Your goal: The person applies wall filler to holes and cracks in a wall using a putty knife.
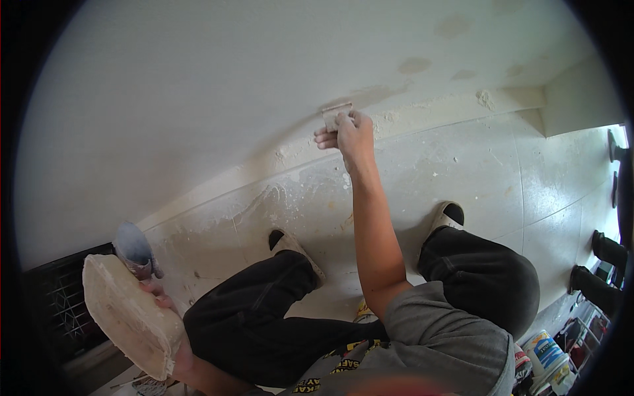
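Observation:
My right hand [356, 135] reaches out to the white wall [218, 79] and grips a small putty knife [335, 115]. Its blade edge meets the wall low down, beside a damp-looking patch of filler, while some of the fingers stretch out to the left. At the lower left, my left hand [158, 294] is wrapped around a shallow tub [125, 310] coated in whitish putty. The tub is tilted, and part of that hand is hidden by it. Beyond the fingers is a bluish-grey, open-ended object [135, 249] whose kind I cannot make out.
Putty lumps [485, 99] sit along the skirting ledge [436, 112]. Splashes mark the tiled floor [475, 165] around my slippers [444, 218]. A dark metal grille [69, 317] stands at the left. Paint buckets [547, 353] and dark chair-like legs [607, 249] are at the right.

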{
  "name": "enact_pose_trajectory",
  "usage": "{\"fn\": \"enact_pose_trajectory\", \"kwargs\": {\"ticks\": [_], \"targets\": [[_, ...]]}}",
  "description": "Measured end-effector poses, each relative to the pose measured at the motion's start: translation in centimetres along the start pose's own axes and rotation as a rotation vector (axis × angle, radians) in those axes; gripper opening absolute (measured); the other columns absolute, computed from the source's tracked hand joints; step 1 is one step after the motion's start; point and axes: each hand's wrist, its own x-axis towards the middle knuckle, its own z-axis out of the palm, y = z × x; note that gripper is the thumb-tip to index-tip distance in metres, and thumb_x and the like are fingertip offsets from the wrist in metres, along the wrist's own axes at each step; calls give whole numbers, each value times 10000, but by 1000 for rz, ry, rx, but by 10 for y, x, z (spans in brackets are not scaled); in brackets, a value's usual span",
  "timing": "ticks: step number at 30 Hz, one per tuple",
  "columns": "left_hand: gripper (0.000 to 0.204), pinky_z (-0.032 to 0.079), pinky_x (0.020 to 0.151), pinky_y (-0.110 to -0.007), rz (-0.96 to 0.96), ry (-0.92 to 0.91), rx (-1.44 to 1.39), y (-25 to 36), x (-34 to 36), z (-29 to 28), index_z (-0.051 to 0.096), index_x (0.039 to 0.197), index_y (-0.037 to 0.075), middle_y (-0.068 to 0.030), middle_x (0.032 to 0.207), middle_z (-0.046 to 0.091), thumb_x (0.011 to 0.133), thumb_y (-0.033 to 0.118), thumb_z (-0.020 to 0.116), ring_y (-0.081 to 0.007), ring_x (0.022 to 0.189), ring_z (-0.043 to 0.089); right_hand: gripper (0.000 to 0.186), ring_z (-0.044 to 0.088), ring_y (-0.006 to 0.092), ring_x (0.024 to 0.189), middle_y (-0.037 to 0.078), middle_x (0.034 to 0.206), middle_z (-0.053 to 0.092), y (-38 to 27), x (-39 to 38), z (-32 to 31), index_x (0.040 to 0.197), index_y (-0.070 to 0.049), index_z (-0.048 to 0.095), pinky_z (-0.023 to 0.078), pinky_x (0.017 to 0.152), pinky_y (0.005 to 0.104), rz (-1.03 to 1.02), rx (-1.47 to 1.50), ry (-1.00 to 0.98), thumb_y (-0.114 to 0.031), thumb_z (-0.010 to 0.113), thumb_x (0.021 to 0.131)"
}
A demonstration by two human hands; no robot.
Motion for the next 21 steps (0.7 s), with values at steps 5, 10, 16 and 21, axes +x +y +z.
{"fn": "enact_pose_trajectory", "kwargs": {"ticks": [5, 10, 16, 21], "targets": [[741, 397, 1057, -502, -11, 41, 62, 8, 2, -3, 340, 1451, -22, -274, 1392, 372, 881, 315, 673, -392, 1274, 395, 265, 669, 257, 565, 259, 753, 663, -10, -26, -6, 1068, 149, 505, 556, 478, 309, -18, 22, -53, -76, 384, 997], [754, 404, 1045, -508, -15, 60, 119, 8, -3, -1, 362, 1435, -29, -287, 1381, 380, 863, 333, 695, -405, 1260, 399, 281, 670, 263, 561, 257, 742, 661, 10, -17, -28, 1053, 165, 510, 564, 478, 325, 68, -62, 61, -77, 382, 994], [771, 413, 1031, -516, -10, 83, 188, -2, 4, -3, 389, 1416, -38, -302, 1367, 389, 842, 355, 721, -420, 1244, 403, 276, 669, 255, 562, 250, 743, 664, 4, 4, -24, 1026, 168, 521, 563, 483, 317, 19, -82, 40, -67, 383, 986], [785, 420, 1019, -523, -10, 109, 254, -7, 15, 2, 411, 1399, -45, -315, 1355, 397, 824, 374, 743, -433, 1230, 407, 271, 662, 235, 548, 232, 723, 665, -13, -14, -28, 1025, 159, 536, 546, 466, 294, -76, -60, 51, -73, 401, 987]]}}
